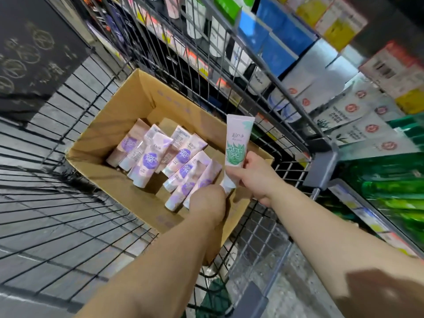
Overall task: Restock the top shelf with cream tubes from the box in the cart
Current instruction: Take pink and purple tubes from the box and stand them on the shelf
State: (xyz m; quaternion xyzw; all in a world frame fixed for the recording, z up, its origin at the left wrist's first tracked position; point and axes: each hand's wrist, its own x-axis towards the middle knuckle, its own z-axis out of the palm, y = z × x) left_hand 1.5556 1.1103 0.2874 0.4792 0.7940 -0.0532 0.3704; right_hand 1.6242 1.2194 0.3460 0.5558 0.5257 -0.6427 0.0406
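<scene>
An open cardboard box (pixel 119 115) sits in the wire cart (pixel 68 214). Several purple-and-pink cream tubes (pixel 151 157) lie in it. My right hand (pixel 254 177) holds a green-and-white cream tube (pixel 237 143) upright above the box's right corner, fingers wrapped round its lower part. My left hand (pixel 208 203) reaches down into the near end of the box, knuckles up, fingers curled over the caps of the nearest purple tubes (pixel 197 187). Whether it grips one is hidden by the back of the hand.
Store shelves (pixel 344 92) with boxed products and green packs run along the right, just beyond the cart's wire side (pixel 229 65). A grey plastic cart corner (pixel 323 166) stands right of my right hand. A dark patterned mat (pixel 29 53) lies on the floor, upper left.
</scene>
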